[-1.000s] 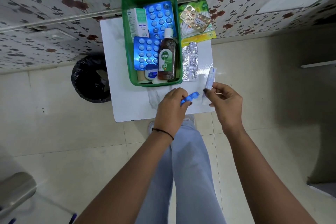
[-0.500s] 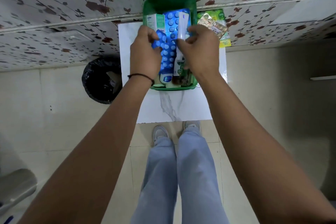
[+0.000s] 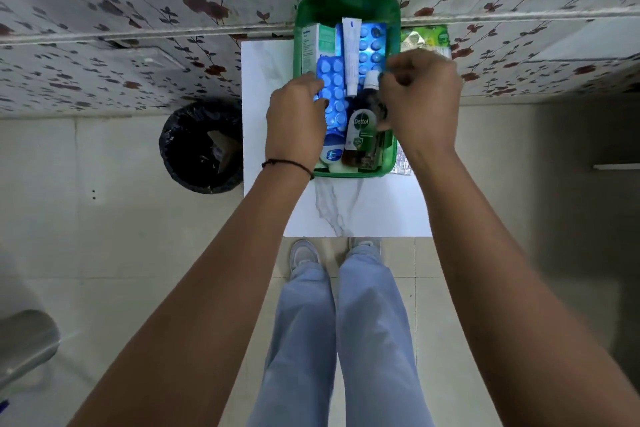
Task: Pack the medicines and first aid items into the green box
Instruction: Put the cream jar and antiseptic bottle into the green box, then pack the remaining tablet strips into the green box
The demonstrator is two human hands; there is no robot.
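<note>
The green box stands at the far end of the white table. Inside lie a white tube, a large blue blister sheet, a white-green carton, a Dettol bottle and a small blue-lidded jar. My left hand reaches into the box, fingers curled on the left edge of a blue blister pack. My right hand hovers over the box's right rim beside the bottle cap, fingers curled in, and I see nothing in it.
A green packet lies behind my right hand, and a silver blister strip pokes out right of the box. A black-lined bin stands left of the table. The flowered wall rises right behind the box.
Both hands went from the table's near edge into the box. The white tube left my right hand and now lies in the box; that hand has drawn back to the right.
</note>
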